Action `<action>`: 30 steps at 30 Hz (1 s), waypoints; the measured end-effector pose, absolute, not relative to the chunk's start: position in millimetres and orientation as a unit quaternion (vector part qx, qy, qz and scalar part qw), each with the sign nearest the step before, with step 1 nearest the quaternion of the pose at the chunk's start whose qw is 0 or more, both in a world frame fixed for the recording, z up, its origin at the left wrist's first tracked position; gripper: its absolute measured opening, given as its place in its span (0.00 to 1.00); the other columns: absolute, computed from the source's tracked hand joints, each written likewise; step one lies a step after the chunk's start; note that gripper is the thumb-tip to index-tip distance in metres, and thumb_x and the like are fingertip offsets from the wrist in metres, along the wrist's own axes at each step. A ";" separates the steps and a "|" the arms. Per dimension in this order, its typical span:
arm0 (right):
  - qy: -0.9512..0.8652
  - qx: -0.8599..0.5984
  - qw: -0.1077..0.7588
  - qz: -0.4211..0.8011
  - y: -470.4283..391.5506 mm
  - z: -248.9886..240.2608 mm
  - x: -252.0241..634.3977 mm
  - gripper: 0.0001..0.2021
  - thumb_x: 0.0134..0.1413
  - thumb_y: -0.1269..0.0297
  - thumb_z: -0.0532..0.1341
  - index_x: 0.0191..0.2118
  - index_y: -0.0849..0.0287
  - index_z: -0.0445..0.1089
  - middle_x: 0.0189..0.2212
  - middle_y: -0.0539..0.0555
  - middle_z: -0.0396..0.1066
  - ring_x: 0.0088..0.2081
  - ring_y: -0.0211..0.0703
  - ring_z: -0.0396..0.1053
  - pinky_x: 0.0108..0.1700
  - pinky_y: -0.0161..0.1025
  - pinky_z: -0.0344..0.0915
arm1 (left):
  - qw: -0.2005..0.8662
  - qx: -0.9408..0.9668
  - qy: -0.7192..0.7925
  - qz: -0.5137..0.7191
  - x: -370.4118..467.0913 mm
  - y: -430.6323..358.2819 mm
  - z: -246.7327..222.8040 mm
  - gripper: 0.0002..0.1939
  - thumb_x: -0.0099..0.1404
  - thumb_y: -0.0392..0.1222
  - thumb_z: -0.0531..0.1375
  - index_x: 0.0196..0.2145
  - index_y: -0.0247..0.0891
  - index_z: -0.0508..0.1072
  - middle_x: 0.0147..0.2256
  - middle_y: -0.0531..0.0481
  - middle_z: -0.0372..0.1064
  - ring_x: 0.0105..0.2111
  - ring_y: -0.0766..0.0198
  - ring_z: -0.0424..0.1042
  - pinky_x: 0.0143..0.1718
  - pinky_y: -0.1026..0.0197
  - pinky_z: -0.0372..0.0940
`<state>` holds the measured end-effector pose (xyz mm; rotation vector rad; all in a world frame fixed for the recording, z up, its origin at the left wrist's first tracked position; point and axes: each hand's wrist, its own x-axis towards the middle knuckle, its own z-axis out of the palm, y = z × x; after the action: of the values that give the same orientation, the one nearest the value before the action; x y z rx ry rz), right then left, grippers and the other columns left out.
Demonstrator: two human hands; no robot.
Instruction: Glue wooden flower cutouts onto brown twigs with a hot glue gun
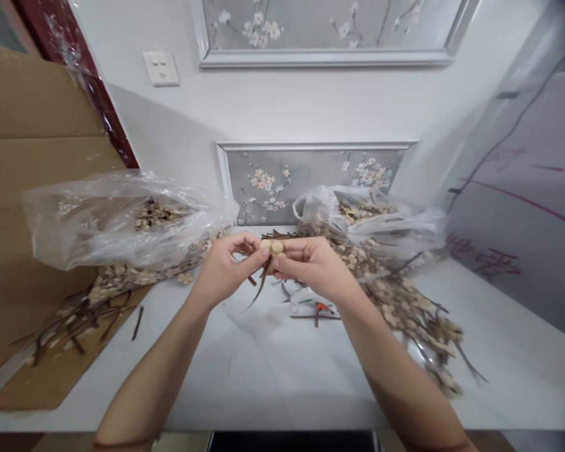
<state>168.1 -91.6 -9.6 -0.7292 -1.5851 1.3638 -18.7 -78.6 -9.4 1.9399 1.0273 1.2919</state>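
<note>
Between my two hands is a small flower-like piece of pale round discs (pixel 277 247), with a thin dark brown strip (pixel 262 281) hanging below it. My left hand (pixel 230 267) pinches its left side with thumb and fingers. From the right, my right hand (pixel 313 263) is closed on the same piece, thumb toward me. Both hands are over the middle of the white table (pixel 263 370). Just below my right hand lies a tool with an orange part (pixel 321 307), partly hidden, beside thin brown sticks (pixel 311 317).
At the left, a clear plastic bag (pixel 98 220) of pale pieces stands by a cardboard sheet (pixel 32 157). Dark sticks (pixel 75 320) lie on flat cardboard (pixel 42 383). Another bag (pixel 395 220) is at the right, with many pale pieces (pixel 400 307) spilling forward.
</note>
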 end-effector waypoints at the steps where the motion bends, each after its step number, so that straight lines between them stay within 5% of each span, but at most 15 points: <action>1: -0.635 -0.297 0.448 0.555 -92.5 -9.8 167.9 0.20 0.49 0.64 0.67 0.50 0.62 0.74 0.29 0.51 0.76 0.31 0.38 0.72 0.38 0.37 0.69 | 0.296 0.731 0.380 0.484 -18.4 -78.5 -9.5 0.11 0.61 0.46 0.64 0.27 0.36 0.73 0.26 0.51 0.72 0.28 0.66 0.71 0.30 0.66 0.67; 9: -0.630 -0.307 0.459 0.545 -97.3 -3.0 171.0 0.32 0.49 0.68 0.68 0.59 0.55 0.57 0.28 0.50 0.78 0.31 0.41 0.76 0.31 0.34 0.69 | 0.321 0.658 0.383 0.563 -18.3 -76.6 -15.0 0.11 0.56 0.45 0.68 0.26 0.35 0.74 0.27 0.49 0.74 0.27 0.65 0.73 0.26 0.66 0.66; 19: -0.600 -0.334 0.553 0.472 -94.8 -5.2 171.7 0.26 0.50 0.64 0.68 0.54 0.56 0.62 0.31 0.52 0.79 0.33 0.42 0.77 0.40 0.39 0.74 | 0.373 0.630 0.366 0.574 -19.6 -88.3 -5.2 0.13 0.55 0.44 0.69 0.30 0.35 0.71 0.28 0.48 0.78 0.27 0.63 0.76 0.29 0.65 0.71; 24: -0.551 -0.329 0.619 0.452 -99.9 -0.3 172.4 0.21 0.48 0.62 0.70 0.49 0.55 0.67 0.31 0.51 0.79 0.35 0.42 0.78 0.44 0.41 0.75 | 0.354 0.630 0.365 0.587 -21.7 -88.1 -5.0 0.15 0.56 0.41 0.69 0.40 0.35 0.76 0.26 0.51 0.78 0.26 0.64 0.76 0.29 0.66 0.71; 30: -0.501 -0.305 0.630 0.510 -86.3 -4.6 177.8 0.14 0.46 0.61 0.72 0.40 0.58 0.75 0.32 0.52 0.79 0.33 0.39 0.78 0.42 0.36 0.75 | 0.318 0.658 0.371 0.573 -23.6 -92.8 -5.4 0.09 0.57 0.42 0.68 0.34 0.35 0.82 0.31 0.46 0.80 0.29 0.59 0.78 0.30 0.62 0.74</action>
<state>177.8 -86.3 -4.6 -0.6987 -1.1474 1.1671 -23.6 -92.8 -5.4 1.7303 0.9773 1.5074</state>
